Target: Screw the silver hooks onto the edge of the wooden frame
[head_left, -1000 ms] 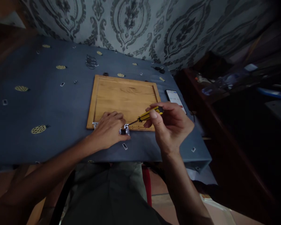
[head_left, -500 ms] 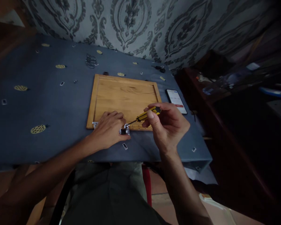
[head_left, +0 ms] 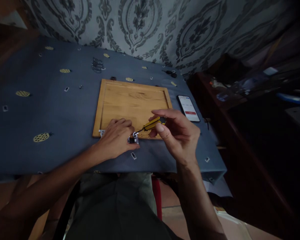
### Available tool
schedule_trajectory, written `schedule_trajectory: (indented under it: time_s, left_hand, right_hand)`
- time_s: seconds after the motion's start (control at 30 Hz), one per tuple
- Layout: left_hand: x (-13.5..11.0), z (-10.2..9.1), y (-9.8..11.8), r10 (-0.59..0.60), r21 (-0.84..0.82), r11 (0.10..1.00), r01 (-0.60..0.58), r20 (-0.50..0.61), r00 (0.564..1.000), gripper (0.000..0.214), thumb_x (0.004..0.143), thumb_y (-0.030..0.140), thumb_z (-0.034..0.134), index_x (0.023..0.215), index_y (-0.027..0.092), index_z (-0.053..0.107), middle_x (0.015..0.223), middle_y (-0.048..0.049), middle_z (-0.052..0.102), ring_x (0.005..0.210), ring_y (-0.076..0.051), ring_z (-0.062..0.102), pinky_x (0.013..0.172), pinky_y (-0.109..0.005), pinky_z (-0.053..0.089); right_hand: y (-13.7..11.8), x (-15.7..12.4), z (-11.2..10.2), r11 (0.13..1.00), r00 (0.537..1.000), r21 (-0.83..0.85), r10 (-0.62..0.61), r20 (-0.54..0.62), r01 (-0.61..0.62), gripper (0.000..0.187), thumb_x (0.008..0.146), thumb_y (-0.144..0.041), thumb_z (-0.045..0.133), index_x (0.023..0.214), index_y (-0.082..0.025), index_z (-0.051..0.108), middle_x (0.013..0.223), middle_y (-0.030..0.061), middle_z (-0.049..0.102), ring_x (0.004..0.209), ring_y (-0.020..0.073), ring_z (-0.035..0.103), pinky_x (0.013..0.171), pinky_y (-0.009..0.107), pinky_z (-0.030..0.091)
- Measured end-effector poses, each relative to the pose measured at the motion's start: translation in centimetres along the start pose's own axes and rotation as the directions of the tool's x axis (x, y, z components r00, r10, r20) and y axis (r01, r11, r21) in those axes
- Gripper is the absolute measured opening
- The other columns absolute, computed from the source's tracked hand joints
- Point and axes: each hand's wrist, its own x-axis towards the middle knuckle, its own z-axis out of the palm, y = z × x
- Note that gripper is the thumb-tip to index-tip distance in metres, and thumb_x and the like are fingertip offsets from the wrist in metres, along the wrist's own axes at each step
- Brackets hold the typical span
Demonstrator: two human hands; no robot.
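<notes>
A framed wooden panel [head_left: 132, 100] lies flat on the blue cloth. At its front edge, my left hand [head_left: 117, 138] rests with bent fingers and grips a small shiny metal fitting [head_left: 136, 140], hinge-like with a dark middle; the fingers hide part of it. Left of that hand, a metal plate with holes [head_left: 101, 133] sits at the panel's corner. In my right hand [head_left: 180, 133] is a yellow and black screwdriver [head_left: 151, 124], pinched by the handle between thumb and fingers. Its shaft slants down to the left, the tip at the metal fitting.
Right of the panel lies a phone [head_left: 188, 108] with a lit screen. Scissors [head_left: 97, 65] and a small metal piece [head_left: 81, 87] lie farther back on the cloth [head_left: 65, 113]. A dark object [head_left: 171, 73] is near the patterned curtain [head_left: 140, 26].
My right hand has shifted slightly left and its fingers have loosened around the screwdriver handle, which has turned a little. The left hand and the panel stay put.
</notes>
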Motion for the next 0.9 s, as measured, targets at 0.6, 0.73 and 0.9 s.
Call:
schedule_trajectory:
  time_s: [0.6,0.73,0.9]
  left_hand:
    - [0.0,0.1,0.0,-0.009,0.011,1.000,0.009,-0.002,1.000,0.039,0.088,0.049,0.082,0.105,0.016,0.075,0.110,-0.0089,0.070,0.115,-0.033,0.063,0.096,-0.044,0.043]
    - [0.0,0.2,0.0,-0.011,-0.006,1.000,0.011,-0.013,1.000,0.039,0.087,0.049,0.083,0.103,0.015,0.075,0.109,-0.0095,0.070,0.115,-0.033,0.063,0.096,-0.044,0.043]
    - [0.0,0.1,0.0,-0.007,-0.002,1.000,0.007,-0.013,1.000,0.037,0.086,0.048,0.084,0.101,0.015,0.074,0.105,-0.0080,0.070,0.112,-0.032,0.063,0.095,-0.043,0.043]
  right_hand:
    - [0.3,0.2,1.4,0.998,0.984,-0.067,-0.024,-0.177,0.012,0.026,0.086,-0.039,0.085,0.085,-0.023,0.066,0.076,-0.0026,0.065,0.061,0.0108,0.060,0.051,0.024,0.054]
    - [0.1,0.4,1.4,0.999,0.985,-0.031,0.021,-0.173,-0.026,0.027,0.085,-0.039,0.086,0.083,-0.022,0.065,0.076,-0.0027,0.065,0.060,0.0105,0.060,0.051,0.023,0.054]
    - [-0.1,0.2,0.8,0.999,0.995,0.007,0.050,-0.088,-0.049,0.018,0.089,-0.035,0.083,0.098,-0.022,0.074,0.087,-0.0003,0.073,0.061,0.0104,0.066,0.054,0.024,0.057]
